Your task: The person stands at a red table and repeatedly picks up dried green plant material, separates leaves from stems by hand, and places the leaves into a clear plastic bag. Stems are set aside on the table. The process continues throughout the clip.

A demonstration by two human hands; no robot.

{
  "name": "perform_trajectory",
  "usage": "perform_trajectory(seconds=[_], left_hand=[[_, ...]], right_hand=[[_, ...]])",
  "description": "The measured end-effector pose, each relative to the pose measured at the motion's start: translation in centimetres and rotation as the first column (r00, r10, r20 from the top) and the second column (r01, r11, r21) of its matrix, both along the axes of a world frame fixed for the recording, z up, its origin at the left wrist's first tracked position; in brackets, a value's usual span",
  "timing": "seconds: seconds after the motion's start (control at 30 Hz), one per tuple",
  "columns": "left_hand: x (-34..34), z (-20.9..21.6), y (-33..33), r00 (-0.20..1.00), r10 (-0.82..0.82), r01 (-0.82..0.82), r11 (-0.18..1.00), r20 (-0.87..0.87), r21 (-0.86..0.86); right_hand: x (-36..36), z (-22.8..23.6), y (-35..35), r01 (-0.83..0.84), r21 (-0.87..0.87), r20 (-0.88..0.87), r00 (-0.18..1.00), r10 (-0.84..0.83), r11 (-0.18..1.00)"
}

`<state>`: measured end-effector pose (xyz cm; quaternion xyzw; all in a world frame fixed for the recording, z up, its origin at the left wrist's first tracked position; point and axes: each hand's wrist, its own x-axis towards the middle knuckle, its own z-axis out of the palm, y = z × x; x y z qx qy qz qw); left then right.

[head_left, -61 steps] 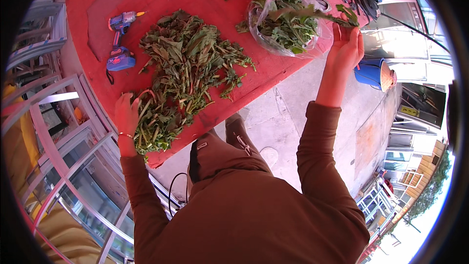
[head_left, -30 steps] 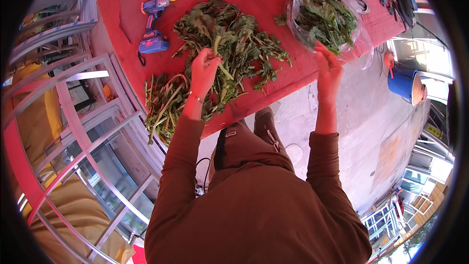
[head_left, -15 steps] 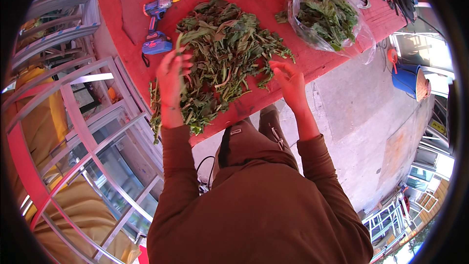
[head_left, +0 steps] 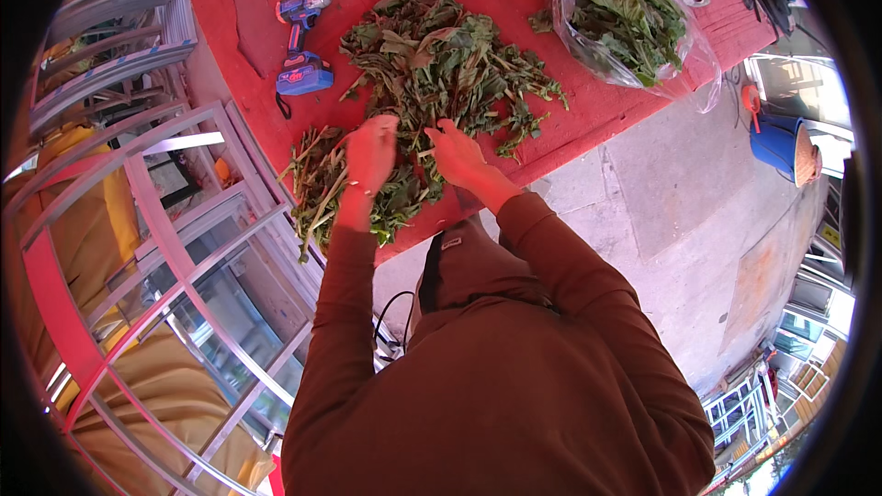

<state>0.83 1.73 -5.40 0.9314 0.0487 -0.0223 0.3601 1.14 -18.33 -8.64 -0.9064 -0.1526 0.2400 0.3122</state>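
Have just swung the bare right hand [head_left: 459, 158] inward from the right edge of the wide heap of dark-green, wilted leafy stems [head_left: 441, 46], to a spot just beside the bare left hand [head_left: 370, 158], near the centre of the frame. Held the left hand farther left 0.5 s ago, with a long leafy stem at its fingers. Now keep 2 hands close together over the lower part of the heap. Cannot tell a grip in the left hand: curled, but blurred by motion. See the right hand partly closed, with fingertips near a pale stem; cannot tell pinching from mere touching.

Judge this as attention back on the heap, away from the clear, thin plastic bag [head_left: 705, 55] of loose green leaves [head_left: 634, 23] at upper right. Find the heap across the upper middle of the frame, on the flat red table [head_left: 625, 110], right of the blue-and-black cordless drill [head_left: 299, 41].
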Motion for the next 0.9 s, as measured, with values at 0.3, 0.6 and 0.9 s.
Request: perform_trajectory(seconds=[0.3,0.6,0.9], left_hand=[[5.2,-4.0,-5.7,0.921,0.216,-0.358,0.797,-0.325,-0.486],[6.2,4.1,-7.2,0.973,0.227,-0.172,0.580,-0.045,-0.796],[6.9,10.2,-4.2,0.979,-0.041,-0.179,0.310,-0.202,-0.934]], right_hand=[[0.1,6.3,-4.6,0.388,0.437,-0.190,0.922,-0.339,0.811],[0.0,11.2,-7.0,0.484,0.679,-0.159,0.831,-0.533,0.552],[2.2,17.3,-7.5,0.343,0.559,0.192,0.832,-0.520,0.755]])
